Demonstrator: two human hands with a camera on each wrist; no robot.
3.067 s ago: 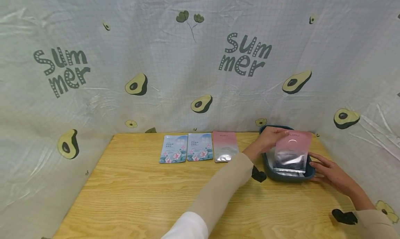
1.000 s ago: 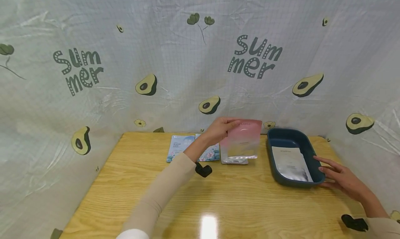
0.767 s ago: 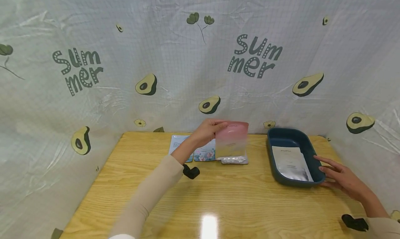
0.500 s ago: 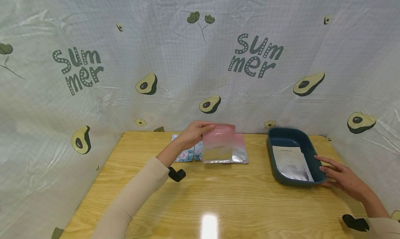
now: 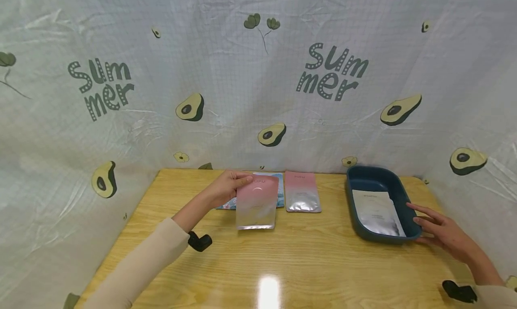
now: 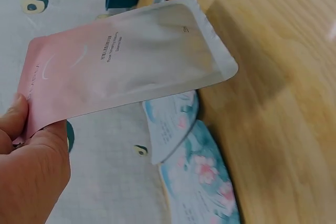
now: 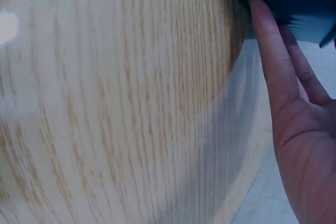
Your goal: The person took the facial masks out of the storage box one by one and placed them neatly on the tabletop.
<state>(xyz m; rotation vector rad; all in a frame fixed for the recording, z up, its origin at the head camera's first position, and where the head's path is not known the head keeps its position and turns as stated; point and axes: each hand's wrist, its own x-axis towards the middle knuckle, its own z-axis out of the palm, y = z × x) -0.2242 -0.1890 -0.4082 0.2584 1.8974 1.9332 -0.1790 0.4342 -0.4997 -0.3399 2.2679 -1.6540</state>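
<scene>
My left hand pinches a pink-and-silver face mask packet by its upper left corner, between thumb and fingers. The packet hangs above the table, partly covering blue floral packets. Those lie at the back edge; two show in the left wrist view, where the held packet stretches over them. Another pink-and-silver packet lies flat just to their right. My right hand touches the right front side of a dark blue bin with extended fingers. A whitish-silver packet lies inside the bin.
The wooden table runs back to a hanging cloth printed with avocados and lettering. More cloth hangs at both sides. A bright light reflection shows near the table's front.
My left hand has taken the pink packet out of the bin and carried it left, past the flat pink packet, then lower before the blue ones. My right hand stays at the bin.
</scene>
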